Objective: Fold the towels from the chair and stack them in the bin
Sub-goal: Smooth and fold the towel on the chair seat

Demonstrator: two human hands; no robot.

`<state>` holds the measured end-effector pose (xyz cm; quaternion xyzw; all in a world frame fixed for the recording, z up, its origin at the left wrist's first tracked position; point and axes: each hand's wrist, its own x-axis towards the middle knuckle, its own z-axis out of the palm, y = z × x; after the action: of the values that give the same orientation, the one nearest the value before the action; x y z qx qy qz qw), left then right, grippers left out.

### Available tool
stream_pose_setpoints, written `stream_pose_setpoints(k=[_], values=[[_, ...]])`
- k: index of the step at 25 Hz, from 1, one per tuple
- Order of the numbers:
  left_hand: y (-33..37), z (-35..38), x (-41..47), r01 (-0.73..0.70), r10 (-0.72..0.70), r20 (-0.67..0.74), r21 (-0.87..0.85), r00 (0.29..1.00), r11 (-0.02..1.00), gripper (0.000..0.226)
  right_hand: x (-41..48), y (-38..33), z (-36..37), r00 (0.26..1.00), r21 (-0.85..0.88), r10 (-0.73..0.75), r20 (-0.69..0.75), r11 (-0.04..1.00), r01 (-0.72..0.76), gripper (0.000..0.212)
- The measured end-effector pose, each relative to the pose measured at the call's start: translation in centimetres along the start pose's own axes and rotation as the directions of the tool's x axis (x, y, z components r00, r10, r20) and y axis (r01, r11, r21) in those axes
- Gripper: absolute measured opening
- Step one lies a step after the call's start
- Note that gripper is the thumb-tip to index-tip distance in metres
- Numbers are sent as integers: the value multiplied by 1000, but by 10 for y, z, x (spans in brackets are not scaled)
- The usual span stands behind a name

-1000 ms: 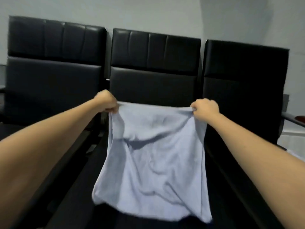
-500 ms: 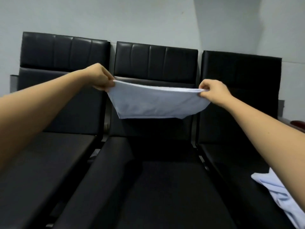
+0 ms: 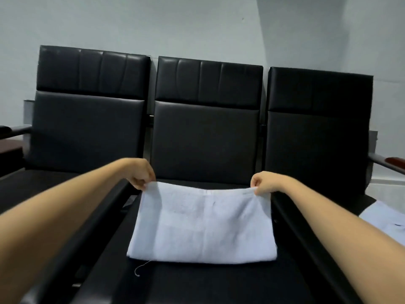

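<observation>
Folding is in hand: the pale blue towel (image 3: pixel 203 227) lies doubled on the middle chair seat (image 3: pixel 197 281). Left hand (image 3: pixel 142 174) and right hand (image 3: pixel 262 185) each pinch a far corner with curled fingers (image 3: pixel 140 184). The next move probably calls for another fold across.

Three black padded chairs (image 3: pixel 206 137) are standing side by side against a pale blue-grey wall (image 3: pixel 175 23); a reddish-brown armrest (image 3: pixel 394 164) is jutting out at the far right, under dim, even light.

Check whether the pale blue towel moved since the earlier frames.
Yes. The towel came down: from hanging before the middle chair backrest to lying folded on its seat, left hand and right hand pinching its far corners.
</observation>
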<state>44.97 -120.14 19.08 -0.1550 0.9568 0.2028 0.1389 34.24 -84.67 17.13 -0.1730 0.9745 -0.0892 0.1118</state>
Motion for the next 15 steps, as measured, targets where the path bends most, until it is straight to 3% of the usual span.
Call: stream_pose_setpoints(k=[1, 3, 8, 11, 13, 15], values=[[0, 7, 5, 1, 1, -33, 43, 999, 999, 43, 7, 2, 7, 991, 29, 47, -122, 999, -44, 34], [5, 25, 11, -13, 24, -41, 250, 999, 968, 62, 15, 4, 19, 963, 139, 158, -220, 982, -129, 51], [44, 90, 35, -321, 306, 101, 366, 947, 874, 58, 3, -5, 42, 941, 497, 225, -254, 865, -72, 64], [73, 152, 40, -457, 400, 224, 391, 889, 799, 56, -11, -8, 63, 931, 552, 219, -292, 834, -23, 68], [78, 188, 37, -352, 326, 135, 372, 936, 859, 54, -15, -10, 79, 939, 542, 188, -289, 840, -2, 66], [84, 201, 36, -117, 123, -2, 276, 992, 954, 55, -15, -13, 95, 943, 486, 172, -286, 874, -12, 62]])
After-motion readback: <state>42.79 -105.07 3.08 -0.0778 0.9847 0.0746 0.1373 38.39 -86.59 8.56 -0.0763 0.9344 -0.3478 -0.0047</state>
